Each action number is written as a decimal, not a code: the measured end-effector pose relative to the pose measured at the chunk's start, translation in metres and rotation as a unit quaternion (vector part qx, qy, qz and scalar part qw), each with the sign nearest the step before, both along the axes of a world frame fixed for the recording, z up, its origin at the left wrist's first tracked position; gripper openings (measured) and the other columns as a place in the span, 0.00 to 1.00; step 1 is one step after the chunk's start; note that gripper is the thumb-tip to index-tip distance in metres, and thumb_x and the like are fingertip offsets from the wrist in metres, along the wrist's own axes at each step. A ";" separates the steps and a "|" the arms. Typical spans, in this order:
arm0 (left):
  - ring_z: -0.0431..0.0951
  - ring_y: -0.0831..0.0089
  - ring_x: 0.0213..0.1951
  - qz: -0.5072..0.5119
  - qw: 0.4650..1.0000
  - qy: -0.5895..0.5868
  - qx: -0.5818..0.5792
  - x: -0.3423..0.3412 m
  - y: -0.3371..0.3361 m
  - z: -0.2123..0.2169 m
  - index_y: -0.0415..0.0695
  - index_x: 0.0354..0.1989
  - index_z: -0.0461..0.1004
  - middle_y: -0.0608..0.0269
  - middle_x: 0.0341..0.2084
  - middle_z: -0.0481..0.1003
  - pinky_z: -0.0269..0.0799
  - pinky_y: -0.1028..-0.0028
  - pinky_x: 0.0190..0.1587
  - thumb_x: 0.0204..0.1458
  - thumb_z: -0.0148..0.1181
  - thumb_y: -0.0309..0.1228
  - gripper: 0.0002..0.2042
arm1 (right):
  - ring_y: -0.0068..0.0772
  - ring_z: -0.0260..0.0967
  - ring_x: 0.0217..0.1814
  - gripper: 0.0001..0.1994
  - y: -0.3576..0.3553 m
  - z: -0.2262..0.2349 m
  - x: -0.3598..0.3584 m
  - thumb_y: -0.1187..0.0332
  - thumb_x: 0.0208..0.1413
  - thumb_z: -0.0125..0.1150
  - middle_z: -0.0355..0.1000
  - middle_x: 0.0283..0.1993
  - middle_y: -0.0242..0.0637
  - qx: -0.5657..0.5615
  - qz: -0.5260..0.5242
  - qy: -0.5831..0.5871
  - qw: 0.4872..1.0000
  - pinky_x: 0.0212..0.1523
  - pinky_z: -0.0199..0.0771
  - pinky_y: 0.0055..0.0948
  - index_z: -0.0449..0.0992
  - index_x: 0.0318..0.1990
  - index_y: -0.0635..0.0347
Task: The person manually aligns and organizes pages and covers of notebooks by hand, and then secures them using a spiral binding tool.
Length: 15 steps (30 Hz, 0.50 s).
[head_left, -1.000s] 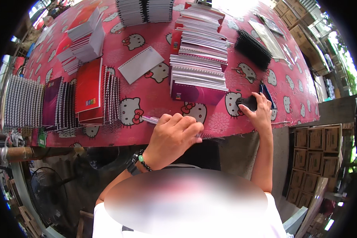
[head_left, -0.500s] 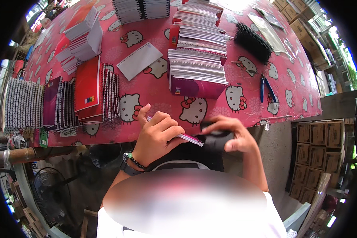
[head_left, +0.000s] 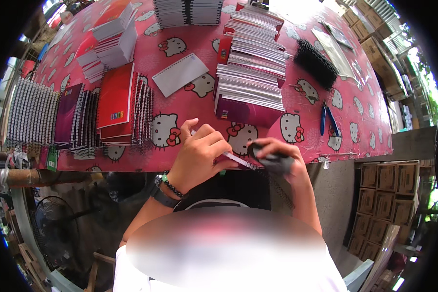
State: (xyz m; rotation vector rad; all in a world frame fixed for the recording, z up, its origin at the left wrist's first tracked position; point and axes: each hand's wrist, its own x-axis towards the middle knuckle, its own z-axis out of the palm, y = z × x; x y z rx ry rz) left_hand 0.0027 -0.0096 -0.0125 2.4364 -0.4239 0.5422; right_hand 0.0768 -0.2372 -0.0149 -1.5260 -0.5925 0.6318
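My left hand is closed around a thin notebook, whose edge sticks out toward the right past my thumb. At that edge my right hand grips a dark rounded object, whose kind I cannot make out. Below it a thin black spiral coil hangs down by the table edge; its upper end is hidden by the object. Beyond both hands stands a long row of unbound notebooks with punched edges, a purple cover at its near end.
Bound notebooks and stacks of loose ones occupy the table's left. A white punched sheet lies centrally. To the right are black spiral coils, blue-handled pliers and clear plastic sleeves. Cartons stand beside the table.
The dark object in my right hand has tilted and come closer to the notebook's edge. A hanging spiral coil now shows below it. The view has shifted slightly.
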 end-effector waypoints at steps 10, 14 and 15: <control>0.69 0.75 0.33 0.002 1.000 -0.006 0.001 -0.001 0.002 -0.001 0.51 0.22 0.73 0.75 0.21 0.69 0.50 0.58 0.54 0.31 0.69 0.40 0.12 | 0.36 0.65 0.47 0.32 0.010 0.000 0.003 0.41 0.31 0.63 0.70 0.43 0.44 -0.095 0.011 -0.068 0.993 0.49 0.61 0.32 0.77 0.37 0.62; 0.69 0.75 0.33 0.003 1.000 -0.008 0.002 -0.004 0.003 -0.003 0.51 0.23 0.73 0.75 0.22 0.69 0.50 0.58 0.54 0.30 0.69 0.39 0.12 | 0.33 0.64 0.42 0.27 0.016 0.005 -0.002 0.48 0.35 0.65 0.70 0.35 0.40 0.021 0.027 -0.040 0.999 0.45 0.62 0.30 0.76 0.36 0.62; 0.70 0.74 0.34 -0.007 1.000 -0.008 0.015 -0.003 0.006 -0.004 0.51 0.26 0.74 0.74 0.24 0.70 0.50 0.58 0.54 0.30 0.70 0.40 0.14 | 0.33 0.63 0.42 0.26 0.019 0.008 -0.006 0.49 0.35 0.65 0.70 0.34 0.39 0.064 0.041 -0.038 0.996 0.44 0.62 0.30 0.76 0.36 0.63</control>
